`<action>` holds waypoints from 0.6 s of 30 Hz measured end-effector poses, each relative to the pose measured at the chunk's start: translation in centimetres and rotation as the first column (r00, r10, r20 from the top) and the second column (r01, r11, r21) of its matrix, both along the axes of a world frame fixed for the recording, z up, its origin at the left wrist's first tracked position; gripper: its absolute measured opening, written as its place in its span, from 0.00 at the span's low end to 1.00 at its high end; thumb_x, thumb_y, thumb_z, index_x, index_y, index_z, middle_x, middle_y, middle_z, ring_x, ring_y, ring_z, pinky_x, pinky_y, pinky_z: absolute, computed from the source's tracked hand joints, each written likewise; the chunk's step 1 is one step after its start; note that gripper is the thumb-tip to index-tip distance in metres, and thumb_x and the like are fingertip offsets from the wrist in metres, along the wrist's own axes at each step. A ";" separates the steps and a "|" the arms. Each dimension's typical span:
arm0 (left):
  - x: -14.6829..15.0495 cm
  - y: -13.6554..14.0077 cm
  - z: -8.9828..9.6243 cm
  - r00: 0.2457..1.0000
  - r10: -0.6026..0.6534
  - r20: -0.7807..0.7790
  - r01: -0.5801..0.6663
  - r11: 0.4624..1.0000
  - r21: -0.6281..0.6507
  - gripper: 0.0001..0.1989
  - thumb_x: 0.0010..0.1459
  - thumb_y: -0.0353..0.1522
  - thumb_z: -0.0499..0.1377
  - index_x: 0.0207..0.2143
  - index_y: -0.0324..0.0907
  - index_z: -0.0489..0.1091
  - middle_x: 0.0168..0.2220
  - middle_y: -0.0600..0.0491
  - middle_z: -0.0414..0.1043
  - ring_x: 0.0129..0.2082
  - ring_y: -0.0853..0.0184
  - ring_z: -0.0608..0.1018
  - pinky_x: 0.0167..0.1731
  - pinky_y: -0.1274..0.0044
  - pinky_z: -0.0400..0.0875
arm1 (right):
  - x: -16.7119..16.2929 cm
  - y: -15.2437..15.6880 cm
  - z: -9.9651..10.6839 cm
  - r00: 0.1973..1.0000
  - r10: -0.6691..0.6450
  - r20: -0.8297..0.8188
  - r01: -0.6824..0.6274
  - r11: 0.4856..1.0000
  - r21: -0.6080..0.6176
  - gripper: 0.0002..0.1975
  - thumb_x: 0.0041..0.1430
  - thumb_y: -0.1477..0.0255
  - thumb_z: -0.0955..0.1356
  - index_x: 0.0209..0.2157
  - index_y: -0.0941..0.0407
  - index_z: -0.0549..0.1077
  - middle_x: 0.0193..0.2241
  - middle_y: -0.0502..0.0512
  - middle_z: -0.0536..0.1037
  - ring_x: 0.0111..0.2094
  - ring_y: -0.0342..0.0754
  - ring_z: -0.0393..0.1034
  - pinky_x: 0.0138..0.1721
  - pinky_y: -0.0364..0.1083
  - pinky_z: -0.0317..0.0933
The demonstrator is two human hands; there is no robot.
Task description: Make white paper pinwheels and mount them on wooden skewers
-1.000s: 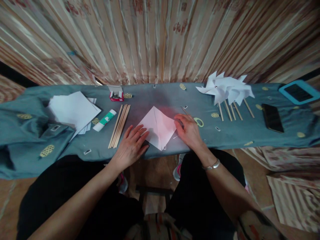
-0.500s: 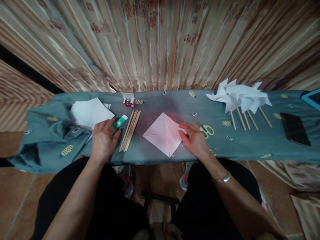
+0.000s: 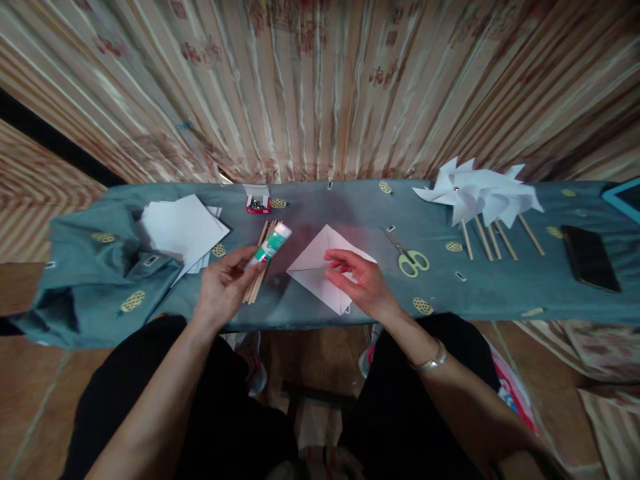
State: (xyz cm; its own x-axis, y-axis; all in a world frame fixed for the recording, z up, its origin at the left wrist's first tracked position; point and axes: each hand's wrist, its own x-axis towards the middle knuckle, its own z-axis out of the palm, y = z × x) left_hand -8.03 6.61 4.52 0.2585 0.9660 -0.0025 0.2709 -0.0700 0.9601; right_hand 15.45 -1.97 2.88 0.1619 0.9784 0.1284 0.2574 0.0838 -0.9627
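My left hand grips a green and white glue stick, raised above several thin wooden sticks and partly covering them. Over the right part of a creased white paper square hovers my right hand, its thumb and fingers apart with nothing between them. The square lies turned like a diamond, with cut lines running in from its corners. Just right of it rest scissors with pale green handles, blades spread a little.
White paper sheets are piled at the left. A small red box of metal pins stands open near the back edge. Paper pinwheels on sticks, a dark phone and a blue-edged device occupy the right side.
My left hand has picked up the glue stick from the cloth and brought it right. My right hand has left the paper's right corner and moved left above it.
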 end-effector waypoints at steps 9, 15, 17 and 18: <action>3.9 -3.2 -0.4 0.944 -0.271 0.190 0.317 0.907 -0.279 0.22 0.47 0.39 0.68 0.43 0.38 0.76 0.40 0.46 0.80 0.37 0.60 0.81 0.40 0.70 0.76 | -0.8 0.7 0.3 0.772 -0.020 -0.636 -0.150 0.966 -0.212 0.14 0.46 0.63 0.75 0.35 0.53 0.78 0.32 0.51 0.80 0.27 0.41 0.68 0.29 0.42 0.64; 1.9 -1.1 -0.2 0.988 -0.097 0.118 0.124 0.959 -0.254 0.23 0.43 0.43 0.69 0.38 0.38 0.74 0.33 0.47 0.80 0.32 0.61 0.80 0.37 0.68 0.76 | 1.4 1.3 -0.5 0.595 -0.230 -0.770 -0.028 0.952 -0.306 0.16 0.43 0.60 0.76 0.32 0.55 0.78 0.24 0.48 0.77 0.22 0.38 0.66 0.23 0.38 0.62; 0.5 0.3 -0.6 1.000 0.003 -0.017 -0.005 0.993 -0.116 0.19 0.46 0.43 0.67 0.35 0.39 0.74 0.33 0.49 0.79 0.32 0.62 0.79 0.38 0.69 0.75 | 2.0 1.5 -0.8 0.542 -0.255 -0.801 -0.040 0.944 -0.328 0.16 0.44 0.59 0.76 0.31 0.56 0.78 0.22 0.47 0.75 0.22 0.38 0.66 0.22 0.38 0.62; -0.2 1.0 -0.9 0.995 0.057 -0.082 -0.060 0.998 -0.033 0.17 0.45 0.42 0.66 0.34 0.40 0.74 0.32 0.50 0.78 0.33 0.62 0.79 0.38 0.69 0.75 | 2.2 1.6 -0.9 0.514 -0.266 -0.816 -0.053 0.939 -0.340 0.16 0.44 0.59 0.76 0.30 0.56 0.77 0.21 0.47 0.75 0.21 0.38 0.67 0.21 0.38 0.62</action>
